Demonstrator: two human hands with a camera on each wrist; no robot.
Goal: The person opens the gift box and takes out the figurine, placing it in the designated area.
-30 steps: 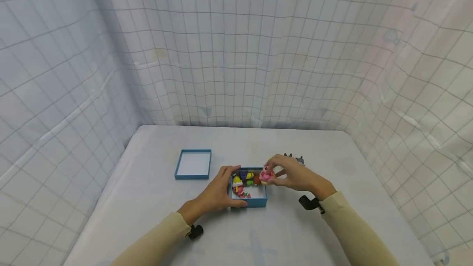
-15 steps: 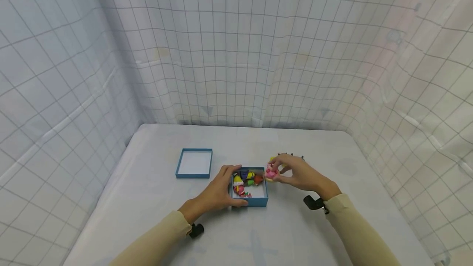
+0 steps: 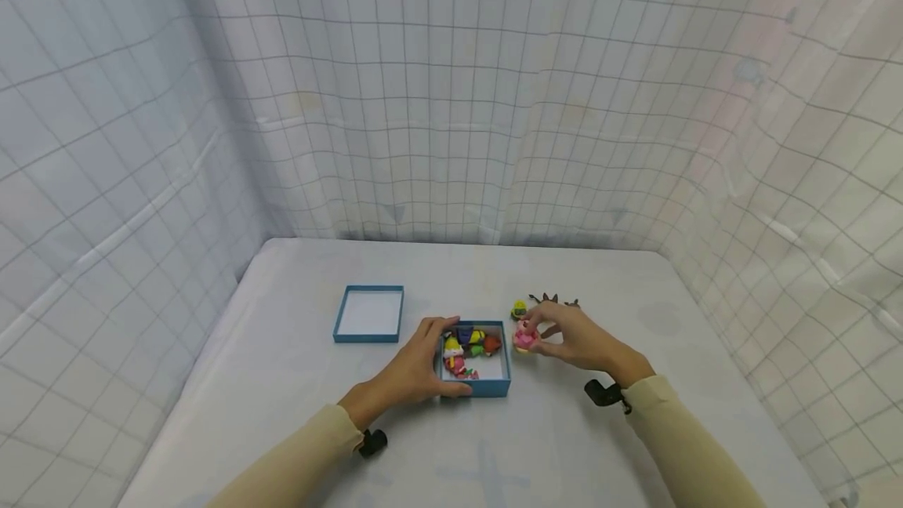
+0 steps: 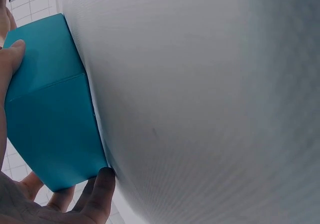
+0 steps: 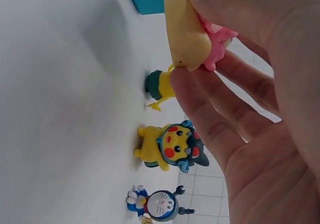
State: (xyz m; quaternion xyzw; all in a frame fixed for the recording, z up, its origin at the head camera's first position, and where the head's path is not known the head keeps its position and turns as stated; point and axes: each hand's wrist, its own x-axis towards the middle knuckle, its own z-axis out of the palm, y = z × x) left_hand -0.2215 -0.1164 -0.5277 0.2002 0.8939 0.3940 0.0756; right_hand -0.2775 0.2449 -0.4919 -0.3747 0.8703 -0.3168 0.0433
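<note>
My left hand (image 3: pixel 409 373) grips a blue open-topped box (image 3: pixel 487 389) from its left side. In the left wrist view the thumb lies on one outer wall of the box (image 4: pixel 50 129), with the fingers round the far one. Several small toy figurines (image 3: pixel 455 347) lie along the left and back of the box's white inside. Just right of the box, my right hand (image 3: pixel 585 345) pinches a pink figurine (image 3: pixel 524 338) between thumb and fingers. Its cream base (image 5: pixel 187 33) faces the right wrist camera, low over the white table.
A shallow blue-rimmed lid (image 3: pixel 368 339) lies white inside up, left of the box. Behind my right hand stand a yellow figurine with green bottoms (image 5: pixel 162 85), a yellow one in a dark hood (image 5: pixel 165 146) and a blue-and-white one (image 5: pixel 156 204). Gridded white curtains (image 3: pixel 423 139) surround the table.
My right hand has carried the pink figurine from over the box's right edge to the table area right of it. The left hand and box have stayed in place.
</note>
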